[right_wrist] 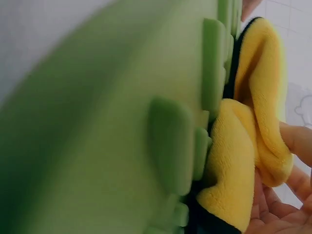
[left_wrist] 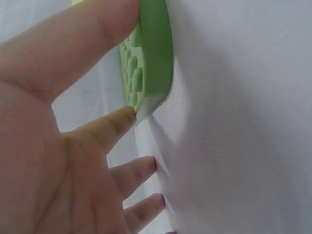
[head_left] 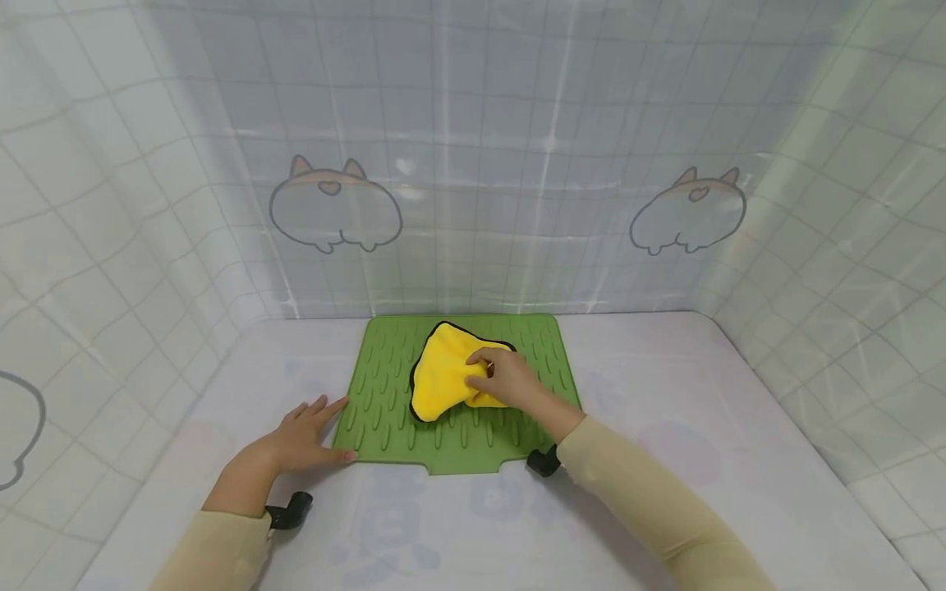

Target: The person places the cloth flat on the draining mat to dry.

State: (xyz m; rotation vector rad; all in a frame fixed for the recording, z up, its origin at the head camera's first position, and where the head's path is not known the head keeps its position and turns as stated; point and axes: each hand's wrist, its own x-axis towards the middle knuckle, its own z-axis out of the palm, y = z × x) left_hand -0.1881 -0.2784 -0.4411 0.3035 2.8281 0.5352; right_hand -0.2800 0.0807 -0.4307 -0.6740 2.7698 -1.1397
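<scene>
A green ridged mat (head_left: pixel 392 439) lies flat on the table, with a small tab at its near edge. On it is a crumpled yellow cloth (head_left: pixel 441 373) with dark edging. My right hand (head_left: pixel 512 379) pinches a fold of the cloth between thumb and fingers; in the right wrist view the yellow cloth (right_wrist: pixel 231 151) bunches beside the fingers. My left hand (head_left: pixel 299 439) is spread at the mat's near left corner, thumb and forefinger touching its edge. In the left wrist view the left hand (left_wrist: pixel 63 146) has its fingers straight against the mat corner (left_wrist: pixel 158 58) and the white tabletop.
The table (head_left: pixel 650 394) is covered in white with faint printed patterns. A tiled-pattern curtain (head_left: pixel 510 205) with cartoon animal drawings stands behind the mat, and similar walls rise at left and right. Black wrist devices (head_left: pixel 291 510) sit by both sleeves.
</scene>
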